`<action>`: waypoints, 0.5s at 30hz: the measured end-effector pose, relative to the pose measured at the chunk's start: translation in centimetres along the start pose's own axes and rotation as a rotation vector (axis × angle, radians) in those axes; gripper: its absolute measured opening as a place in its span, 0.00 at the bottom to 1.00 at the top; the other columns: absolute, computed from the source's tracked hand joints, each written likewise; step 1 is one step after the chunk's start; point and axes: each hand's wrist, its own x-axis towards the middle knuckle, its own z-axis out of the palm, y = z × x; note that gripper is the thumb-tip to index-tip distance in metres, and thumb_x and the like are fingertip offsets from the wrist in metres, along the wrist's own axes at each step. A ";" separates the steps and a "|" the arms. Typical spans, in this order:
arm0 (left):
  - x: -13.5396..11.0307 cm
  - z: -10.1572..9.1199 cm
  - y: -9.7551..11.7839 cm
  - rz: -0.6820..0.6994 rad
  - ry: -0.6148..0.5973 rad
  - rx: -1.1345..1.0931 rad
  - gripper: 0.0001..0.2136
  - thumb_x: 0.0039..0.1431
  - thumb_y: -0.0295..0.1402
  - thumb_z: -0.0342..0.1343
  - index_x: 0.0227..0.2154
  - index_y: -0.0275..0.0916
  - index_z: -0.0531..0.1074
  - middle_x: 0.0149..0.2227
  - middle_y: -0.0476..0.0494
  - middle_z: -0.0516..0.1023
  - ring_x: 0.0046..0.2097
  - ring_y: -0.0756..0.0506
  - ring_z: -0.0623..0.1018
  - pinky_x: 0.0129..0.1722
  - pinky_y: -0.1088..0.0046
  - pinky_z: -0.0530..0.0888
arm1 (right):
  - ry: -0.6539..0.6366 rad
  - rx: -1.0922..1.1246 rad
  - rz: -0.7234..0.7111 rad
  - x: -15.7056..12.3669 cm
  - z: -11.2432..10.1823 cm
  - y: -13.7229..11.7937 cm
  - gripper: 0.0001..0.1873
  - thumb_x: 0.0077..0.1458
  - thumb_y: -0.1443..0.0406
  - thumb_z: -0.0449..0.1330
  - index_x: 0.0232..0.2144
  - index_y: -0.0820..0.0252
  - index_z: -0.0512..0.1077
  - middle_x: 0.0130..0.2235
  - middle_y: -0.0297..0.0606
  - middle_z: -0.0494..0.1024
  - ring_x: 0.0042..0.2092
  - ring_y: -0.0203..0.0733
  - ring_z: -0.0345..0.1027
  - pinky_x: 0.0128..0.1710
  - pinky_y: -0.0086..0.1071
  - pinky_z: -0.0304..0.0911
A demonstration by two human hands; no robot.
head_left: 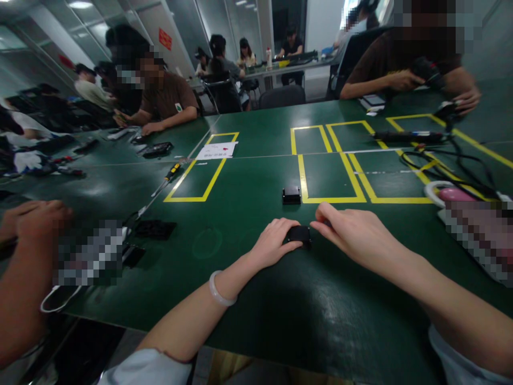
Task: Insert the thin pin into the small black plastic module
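My left hand is closed around a small black rectangular part that rests on the green table, thumb on the near side and fingers on the far side. Just to the right of that part, my right hand is held in a pinch, its fingertips close to the part's right end. Whatever lies between those fingertips is too small or hidden to make out. A second small black part, similar in shape, sits a little beyond my left hand beside a yellow tape line.
Yellow tape rectangles mark the green table. A screwdriver and a paper sheet lie to the left. Black cables run at the right. A neighbour's arm is at the left edge; other people sit opposite.
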 end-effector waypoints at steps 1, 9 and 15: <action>0.0 0.0 0.0 -0.001 -0.001 0.000 0.17 0.62 0.42 0.53 0.51 0.41 0.64 0.48 0.42 0.70 0.49 0.40 0.68 0.49 0.62 0.67 | 0.000 0.017 -0.006 0.0 0.0 0.1 0.10 0.64 0.58 0.46 0.36 0.56 0.61 0.26 0.33 0.73 0.26 0.41 0.68 0.24 0.31 0.50; 0.0 -0.2 0.1 -0.011 -0.003 -0.011 0.16 0.62 0.43 0.52 0.49 0.42 0.65 0.47 0.42 0.70 0.48 0.40 0.69 0.49 0.62 0.67 | 0.003 0.068 -0.096 -0.4 -0.5 0.5 0.03 0.61 0.64 0.48 0.36 0.56 0.60 0.29 0.31 0.73 0.29 0.38 0.68 0.25 0.30 0.51; 0.0 -0.2 0.2 -0.004 0.001 -0.018 0.17 0.62 0.42 0.53 0.50 0.41 0.64 0.47 0.42 0.71 0.48 0.41 0.69 0.49 0.62 0.67 | 0.016 0.023 -0.031 -0.1 -0.4 -0.2 0.11 0.64 0.57 0.46 0.35 0.57 0.61 0.29 0.35 0.75 0.30 0.41 0.70 0.26 0.31 0.52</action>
